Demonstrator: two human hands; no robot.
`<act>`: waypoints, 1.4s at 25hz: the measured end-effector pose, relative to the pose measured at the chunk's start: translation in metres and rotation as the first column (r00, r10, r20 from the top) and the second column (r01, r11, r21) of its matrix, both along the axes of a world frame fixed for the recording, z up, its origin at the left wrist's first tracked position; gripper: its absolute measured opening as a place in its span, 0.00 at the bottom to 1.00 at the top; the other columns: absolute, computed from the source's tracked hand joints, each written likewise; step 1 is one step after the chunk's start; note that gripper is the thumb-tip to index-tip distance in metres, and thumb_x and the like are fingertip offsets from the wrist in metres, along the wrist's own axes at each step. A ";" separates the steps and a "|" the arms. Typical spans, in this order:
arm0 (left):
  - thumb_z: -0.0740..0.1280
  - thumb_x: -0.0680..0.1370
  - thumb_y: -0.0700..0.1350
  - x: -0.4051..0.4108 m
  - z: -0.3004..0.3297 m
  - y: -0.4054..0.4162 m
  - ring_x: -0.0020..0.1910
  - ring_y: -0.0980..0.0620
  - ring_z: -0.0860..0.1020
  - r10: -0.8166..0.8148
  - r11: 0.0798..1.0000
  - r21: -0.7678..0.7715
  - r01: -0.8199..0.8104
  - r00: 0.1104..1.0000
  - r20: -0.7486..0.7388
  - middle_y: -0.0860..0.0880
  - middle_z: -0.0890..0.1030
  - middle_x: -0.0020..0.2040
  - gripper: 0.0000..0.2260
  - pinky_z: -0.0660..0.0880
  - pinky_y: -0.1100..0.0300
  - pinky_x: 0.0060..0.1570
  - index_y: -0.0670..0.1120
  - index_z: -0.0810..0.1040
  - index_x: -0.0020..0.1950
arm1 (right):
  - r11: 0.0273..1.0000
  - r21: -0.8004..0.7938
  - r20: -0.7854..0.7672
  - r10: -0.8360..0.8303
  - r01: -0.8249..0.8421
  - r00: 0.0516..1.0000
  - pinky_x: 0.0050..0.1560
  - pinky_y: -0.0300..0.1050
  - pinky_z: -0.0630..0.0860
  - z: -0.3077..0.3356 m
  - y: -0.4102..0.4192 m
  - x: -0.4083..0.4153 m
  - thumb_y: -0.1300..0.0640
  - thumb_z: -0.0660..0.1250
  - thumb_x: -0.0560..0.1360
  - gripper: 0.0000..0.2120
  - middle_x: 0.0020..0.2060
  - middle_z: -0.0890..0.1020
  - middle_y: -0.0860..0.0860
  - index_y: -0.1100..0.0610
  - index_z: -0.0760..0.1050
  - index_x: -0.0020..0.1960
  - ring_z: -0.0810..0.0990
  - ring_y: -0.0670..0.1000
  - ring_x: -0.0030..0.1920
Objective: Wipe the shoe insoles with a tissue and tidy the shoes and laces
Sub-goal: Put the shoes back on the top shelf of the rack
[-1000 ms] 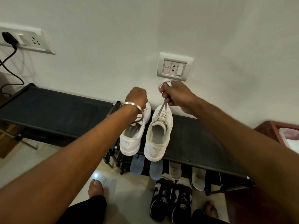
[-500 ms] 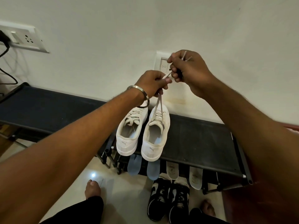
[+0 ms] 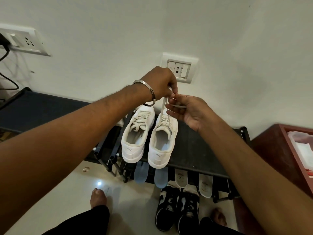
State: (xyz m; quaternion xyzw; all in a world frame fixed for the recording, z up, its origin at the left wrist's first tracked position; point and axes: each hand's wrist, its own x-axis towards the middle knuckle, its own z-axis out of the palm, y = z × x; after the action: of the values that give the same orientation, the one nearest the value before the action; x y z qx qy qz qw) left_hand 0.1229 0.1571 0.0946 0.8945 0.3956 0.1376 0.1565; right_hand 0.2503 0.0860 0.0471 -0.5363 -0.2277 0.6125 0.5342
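Both hands are now coming back down from up by the wall switch, closing in together over the right-hand white shoe [image 3: 163,139].

I am drawing its lace [image 3: 163,108] up taut off the tongue so the two ends meet where I can work them: my left hand [image 3: 160,83] is pinching the lace from above with curled fingertips, while my right hand [image 3: 188,111] is lying palm-up, fingers loosely bent, with a loop of lace draped across them and the thumb nipping it. That shoe is sitting heel-toward-me on the black rack [image 3: 194,146], touching its partner, the left-hand white shoe [image 3: 136,134], so the pair is lining up neatly. Below the shelf edge, insoles [image 3: 181,179] are hanging out to air, and black sneakers [image 3: 177,209] are waiting on the floor.
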 end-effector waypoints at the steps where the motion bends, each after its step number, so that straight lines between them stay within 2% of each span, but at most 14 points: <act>1: 0.74 0.72 0.40 -0.001 -0.001 0.002 0.41 0.55 0.80 -0.042 0.997 0.060 0.046 0.997 -0.064 0.52 0.83 0.40 0.06 0.75 0.61 0.44 0.48 0.86 0.48 | 0.999 -0.032 -0.004 0.032 -0.032 0.999 0.45 0.51 0.84 -0.004 -0.001 -0.002 0.61 0.65 0.79 0.05 0.40 0.84 0.55 0.62 0.79 0.50 0.85 0.54 0.42; 4: 0.72 0.73 0.38 -0.003 -0.008 0.004 0.46 0.52 0.82 -0.102 0.973 0.187 0.135 0.979 -0.174 0.51 0.85 0.45 0.08 0.76 0.59 0.46 0.49 0.85 0.48 | 0.980 -0.148 0.027 0.140 -0.135 0.990 0.57 0.59 0.79 -0.015 -0.005 -0.002 0.56 0.59 0.82 0.13 0.48 0.86 0.56 0.61 0.80 0.53 0.83 0.57 0.53; 7: 0.69 0.75 0.37 -0.005 -0.011 -0.002 0.49 0.49 0.81 -0.135 0.933 0.296 0.203 0.963 -0.233 0.51 0.84 0.50 0.09 0.76 0.57 0.45 0.49 0.85 0.50 | 0.946 -0.235 -0.069 0.212 -0.222 0.975 0.57 0.61 0.78 -0.018 -0.004 -0.001 0.47 0.55 0.83 0.22 0.54 0.85 0.58 0.62 0.78 0.60 0.82 0.60 0.59; 11: 0.69 0.73 0.35 -0.015 -0.027 -0.020 0.46 0.44 0.81 -0.212 0.863 0.420 0.280 0.956 -0.202 0.48 0.83 0.51 0.09 0.69 0.57 0.36 0.45 0.84 0.49 | 0.947 -0.276 -0.145 0.131 -0.167 0.981 0.50 0.59 0.81 -0.013 0.009 -0.003 0.47 0.63 0.81 0.19 0.50 0.85 0.59 0.64 0.78 0.53 0.84 0.59 0.53; 14: 0.67 0.73 0.42 -0.024 -0.050 -0.034 0.41 0.42 0.81 -0.266 0.857 0.442 0.266 0.962 -0.064 0.46 0.83 0.47 0.08 0.73 0.57 0.31 0.45 0.85 0.47 | 0.941 -0.302 -0.133 0.114 -0.150 0.985 0.41 0.53 0.83 -0.009 0.013 -0.005 0.54 0.70 0.76 0.12 0.41 0.85 0.59 0.64 0.79 0.49 0.85 0.57 0.45; 19: 0.78 0.67 0.34 -0.037 -0.092 -0.057 0.40 0.46 0.81 -0.342 0.783 0.547 0.297 0.939 -0.021 0.45 0.82 0.44 0.10 0.78 0.56 0.27 0.43 0.84 0.45 | 0.921 -0.337 0.024 0.214 -0.193 0.977 0.37 0.46 0.83 -0.012 0.014 -0.003 0.62 0.70 0.76 0.03 0.43 0.82 0.55 0.62 0.79 0.48 0.81 0.52 0.42; 23: 0.76 0.69 0.36 -0.044 -0.129 -0.079 0.43 0.46 0.82 -0.245 0.872 0.427 0.239 0.969 -0.040 0.46 0.82 0.50 0.09 0.79 0.55 0.28 0.43 0.83 0.48 | 0.945 -0.290 0.305 0.240 -0.150 0.922 0.37 0.40 0.76 -0.019 0.004 -0.007 0.61 0.74 0.73 0.08 0.41 0.83 0.53 0.61 0.79 0.50 0.80 0.48 0.39; 26: 0.68 0.77 0.43 -0.046 -0.142 -0.089 0.46 0.45 0.82 -0.146 0.962 0.231 0.145 0.989 -0.014 0.49 0.79 0.59 0.08 0.79 0.54 0.32 0.45 0.82 0.54 | 0.980 -0.149 0.568 0.192 -0.129 0.801 0.39 0.41 0.75 -0.030 -0.014 -0.014 0.60 0.77 0.70 0.11 0.41 0.85 0.58 0.66 0.83 0.48 0.79 0.49 0.40; 28: 0.65 0.79 0.46 -0.048 -0.146 -0.088 0.52 0.44 0.81 -0.140 0.980 0.139 0.142 0.990 -0.025 0.48 0.78 0.62 0.11 0.79 0.49 0.49 0.47 0.81 0.59 | 0.974 -0.066 0.666 0.204 -0.215 0.717 0.40 0.43 0.77 -0.042 -0.031 -0.022 0.58 0.77 0.70 0.07 0.39 0.85 0.57 0.61 0.85 0.44 0.81 0.48 0.38; 29: 0.64 0.80 0.47 -0.048 -0.146 -0.087 0.57 0.45 0.79 -0.141 0.980 0.129 0.151 0.986 -0.085 0.47 0.78 0.63 0.12 0.73 0.44 0.62 0.48 0.79 0.61 | 0.966 -0.035 0.720 0.203 -0.257 0.664 0.39 0.42 0.78 -0.048 -0.040 -0.025 0.56 0.76 0.71 0.05 0.36 0.85 0.54 0.58 0.85 0.43 0.81 0.47 0.36; 30: 0.62 0.81 0.49 -0.049 -0.143 -0.086 0.63 0.47 0.76 -0.135 0.982 0.106 0.156 0.974 -0.183 0.47 0.77 0.66 0.13 0.63 0.41 0.71 0.49 0.78 0.64 | 0.956 -0.007 0.787 0.186 -0.294 0.589 0.38 0.40 0.78 -0.055 -0.047 -0.026 0.55 0.75 0.72 0.04 0.34 0.85 0.50 0.55 0.86 0.42 0.82 0.46 0.35; 32: 0.56 0.82 0.52 -0.051 -0.140 -0.084 0.73 0.51 0.66 -0.140 0.984 0.062 0.168 0.937 -0.319 0.49 0.71 0.73 0.16 0.49 0.38 0.74 0.51 0.74 0.68 | 0.926 0.058 0.909 0.106 -0.373 0.403 0.37 0.41 0.77 -0.067 -0.058 -0.026 0.53 0.73 0.74 0.05 0.33 0.84 0.48 0.53 0.85 0.41 0.82 0.45 0.35; 34: 0.56 0.82 0.51 -0.056 -0.139 -0.084 0.77 0.52 0.59 -0.176 0.976 0.069 0.207 0.935 -0.308 0.50 0.69 0.74 0.16 0.50 0.37 0.73 0.51 0.77 0.65 | 0.876 0.092 0.978 0.009 -0.473 0.207 0.38 0.46 0.78 -0.077 -0.064 -0.023 0.55 0.70 0.75 0.07 0.35 0.84 0.51 0.55 0.84 0.40 0.81 0.50 0.37; 35: 0.56 0.80 0.51 -0.061 -0.140 -0.083 0.74 0.50 0.64 -0.185 0.971 0.096 0.220 0.940 -0.286 0.51 0.75 0.69 0.16 0.55 0.40 0.72 0.51 0.80 0.59 | 0.844 0.077 0.996 -0.037 -0.531 0.085 0.39 0.48 0.78 -0.080 -0.066 -0.022 0.56 0.70 0.75 0.06 0.37 0.84 0.53 0.56 0.83 0.41 0.81 0.53 0.39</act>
State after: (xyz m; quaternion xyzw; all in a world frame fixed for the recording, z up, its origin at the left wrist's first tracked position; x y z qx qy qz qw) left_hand 0.0624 0.0737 -0.0455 0.9489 0.3098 0.0199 0.0563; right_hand 0.2282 0.0204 -0.0331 -0.6216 -0.7364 0.1247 0.2364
